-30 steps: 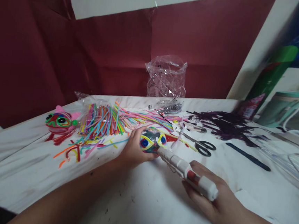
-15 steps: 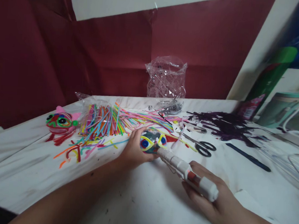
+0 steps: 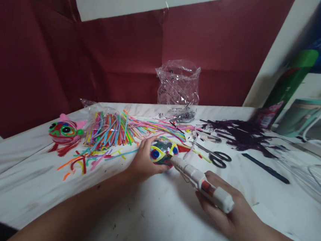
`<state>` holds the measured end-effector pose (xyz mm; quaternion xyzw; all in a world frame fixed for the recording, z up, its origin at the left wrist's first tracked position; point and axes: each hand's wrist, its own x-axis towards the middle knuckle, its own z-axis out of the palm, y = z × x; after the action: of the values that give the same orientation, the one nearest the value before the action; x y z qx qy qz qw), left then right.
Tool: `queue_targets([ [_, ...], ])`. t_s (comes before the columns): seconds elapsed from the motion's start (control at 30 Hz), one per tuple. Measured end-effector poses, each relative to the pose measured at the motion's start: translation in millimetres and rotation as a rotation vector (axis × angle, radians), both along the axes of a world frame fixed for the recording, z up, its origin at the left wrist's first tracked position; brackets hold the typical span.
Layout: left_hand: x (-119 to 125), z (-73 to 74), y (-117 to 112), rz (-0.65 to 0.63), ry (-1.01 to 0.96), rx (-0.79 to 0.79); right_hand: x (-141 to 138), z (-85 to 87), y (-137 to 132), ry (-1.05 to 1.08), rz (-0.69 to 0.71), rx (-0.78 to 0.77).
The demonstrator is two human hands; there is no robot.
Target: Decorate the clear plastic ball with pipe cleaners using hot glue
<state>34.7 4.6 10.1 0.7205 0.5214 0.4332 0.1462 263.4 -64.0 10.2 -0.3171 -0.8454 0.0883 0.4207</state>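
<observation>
My left hand (image 3: 143, 157) is closed around the left side of a dark, rounded craft figure (image 3: 164, 146) with yellow-rimmed blue eyes and a red piece at its right. In my right hand (image 3: 223, 206) is a white hot glue gun (image 3: 200, 181), gripped by its handle. Its nozzle points at the figure between and below the eyes; whether the tip touches cannot be made out. The figure's left side is hidden by my fingers. Just beyond it lie black-handled scissors (image 3: 216, 156) and loose pipe cleaners (image 3: 154, 126).
A pink craft figure (image 3: 65, 134) stands at the left, beside bundled pipe cleaners (image 3: 109, 129) and cut scraps (image 3: 80, 162). Clear plastic bags (image 3: 179, 84) stand at the back. Dark purple strands (image 3: 240, 135) and a dark blue strip (image 3: 265, 168) lie right, near clear sticks (image 3: 307, 174).
The glue gun's nozzle has shifted slightly up and right over the craft figure's face. My left hand keeps its hold in nearly the same place.
</observation>
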Motion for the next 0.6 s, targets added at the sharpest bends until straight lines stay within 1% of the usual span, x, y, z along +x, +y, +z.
queue_targets([
  [0.23, -2.8, -5.1, 3.5, -0.012, 0.005, 0.013, -1.3, -0.9, -1.9, 0.002, 0.007, -0.032],
  [0.4, -1.3, -2.5, 1.6, 0.003, 0.010, 0.002, -1.1, 1.3, -0.4, -0.002, -0.010, 0.004],
  [0.6, -1.0, -0.7, 0.6, -0.009, 0.026, -0.002, -2.2, 2.8, 0.5, -0.004, -0.031, 0.025],
])
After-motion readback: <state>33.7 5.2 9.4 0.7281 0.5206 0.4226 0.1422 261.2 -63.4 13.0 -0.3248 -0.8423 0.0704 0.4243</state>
